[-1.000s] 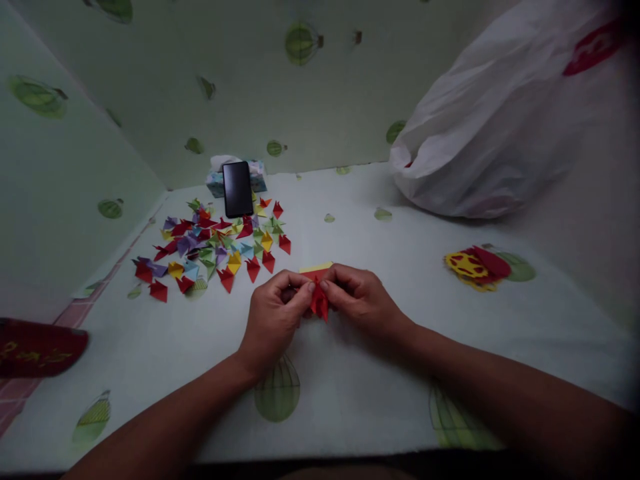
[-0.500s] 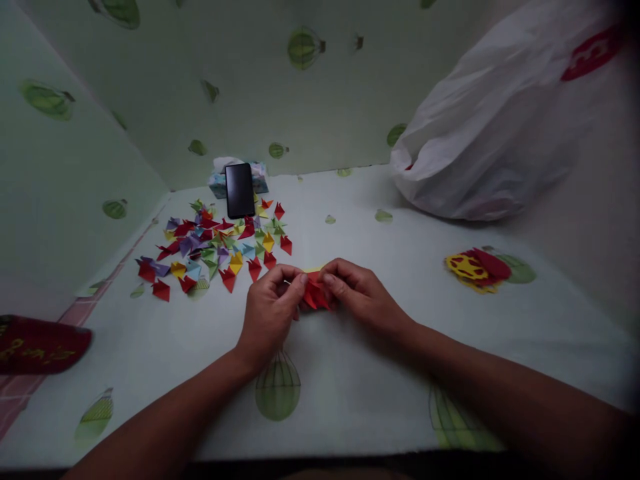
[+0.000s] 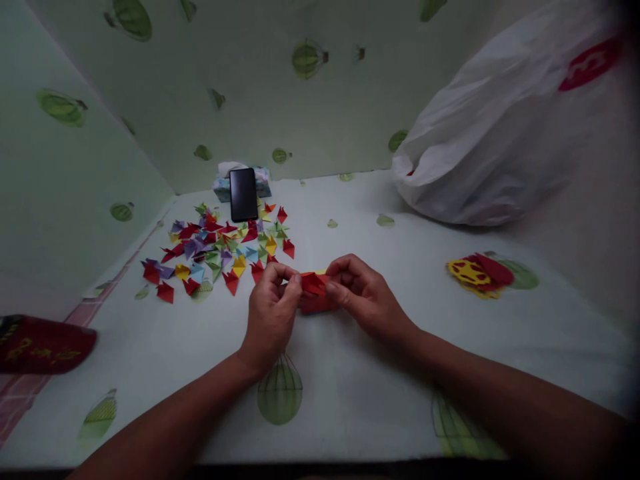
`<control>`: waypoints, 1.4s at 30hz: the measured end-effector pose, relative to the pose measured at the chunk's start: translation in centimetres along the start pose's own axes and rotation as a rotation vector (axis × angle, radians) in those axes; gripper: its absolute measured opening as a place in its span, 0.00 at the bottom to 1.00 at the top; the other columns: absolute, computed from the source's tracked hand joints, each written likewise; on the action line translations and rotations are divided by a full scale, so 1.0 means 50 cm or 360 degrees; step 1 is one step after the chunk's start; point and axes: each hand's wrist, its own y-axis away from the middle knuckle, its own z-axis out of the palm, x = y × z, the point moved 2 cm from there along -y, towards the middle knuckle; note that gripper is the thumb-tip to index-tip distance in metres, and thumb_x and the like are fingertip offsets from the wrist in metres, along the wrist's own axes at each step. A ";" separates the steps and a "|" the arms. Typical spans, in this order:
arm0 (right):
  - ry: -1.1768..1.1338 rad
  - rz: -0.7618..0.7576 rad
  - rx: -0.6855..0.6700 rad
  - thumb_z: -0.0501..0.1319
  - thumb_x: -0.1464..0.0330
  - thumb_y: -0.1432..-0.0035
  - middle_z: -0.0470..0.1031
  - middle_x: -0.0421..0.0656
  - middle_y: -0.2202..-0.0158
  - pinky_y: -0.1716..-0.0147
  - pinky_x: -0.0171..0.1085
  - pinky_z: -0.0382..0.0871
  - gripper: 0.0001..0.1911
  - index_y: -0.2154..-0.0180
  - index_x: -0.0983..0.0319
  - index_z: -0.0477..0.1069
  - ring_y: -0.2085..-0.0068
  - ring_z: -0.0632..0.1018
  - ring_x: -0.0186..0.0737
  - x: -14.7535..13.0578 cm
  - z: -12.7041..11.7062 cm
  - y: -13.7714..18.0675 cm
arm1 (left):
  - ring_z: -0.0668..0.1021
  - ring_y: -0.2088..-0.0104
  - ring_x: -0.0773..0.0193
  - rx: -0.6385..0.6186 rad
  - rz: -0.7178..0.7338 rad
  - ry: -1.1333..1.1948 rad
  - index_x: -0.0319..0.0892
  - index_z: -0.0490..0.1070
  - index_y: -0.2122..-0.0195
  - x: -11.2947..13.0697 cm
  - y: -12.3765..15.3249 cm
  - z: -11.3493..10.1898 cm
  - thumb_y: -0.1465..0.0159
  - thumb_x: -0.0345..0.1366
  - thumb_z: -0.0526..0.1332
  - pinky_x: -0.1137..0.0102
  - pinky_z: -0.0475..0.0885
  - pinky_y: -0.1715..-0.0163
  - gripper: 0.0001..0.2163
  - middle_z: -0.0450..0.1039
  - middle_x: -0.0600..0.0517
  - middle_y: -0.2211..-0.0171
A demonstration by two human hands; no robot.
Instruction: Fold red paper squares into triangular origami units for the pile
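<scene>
Both hands meet at the middle of the table over a small folded red paper piece. My left hand pinches its left end with curled fingers. My right hand grips its right end, thumb on top. Under the piece lies a small stack of red and yellow paper, mostly hidden by the hands. To the left spreads a pile of several folded paper triangles in red, purple, yellow, green and blue.
A black phone leans on a tissue box at the back. A large white plastic bag fills the right rear. Red and yellow cut paper lies at right. A dark red object sits at the left edge.
The red piece has been turned from hanging point-down to lying flatter between the fingers, and both hands have shifted slightly away from me. The view has tilted a little.
</scene>
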 end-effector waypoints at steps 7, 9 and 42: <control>0.0346 -0.0148 0.0076 0.60 0.71 0.41 0.69 0.37 0.70 0.70 0.35 0.63 0.04 0.63 0.60 0.66 0.69 0.70 0.33 -0.001 0.000 0.004 | 0.80 0.73 0.67 -0.0098 -0.0114 0.0154 0.42 0.65 0.64 0.000 0.008 0.011 0.37 0.42 0.63 0.72 0.76 0.75 0.10 0.72 0.55 0.69; 0.0397 -0.0111 0.0117 0.59 0.72 0.41 0.68 0.37 0.72 0.71 0.35 0.61 0.03 0.64 0.61 0.67 0.71 0.69 0.33 0.000 -0.005 0.001 | 0.80 0.73 0.66 -0.0105 -0.0128 0.0131 0.42 0.66 0.65 0.002 0.008 0.012 0.37 0.42 0.63 0.73 0.75 0.76 0.10 0.72 0.55 0.69; -0.0134 0.0067 0.0263 0.64 0.67 0.44 0.73 0.37 0.76 0.75 0.35 0.72 0.08 0.68 0.59 0.64 0.76 0.75 0.33 0.005 0.020 0.018 | 0.79 0.69 0.68 -0.0232 -0.0196 0.0339 0.41 0.70 0.63 -0.011 0.019 0.033 0.39 0.34 0.66 0.72 0.76 0.67 0.06 0.77 0.53 0.68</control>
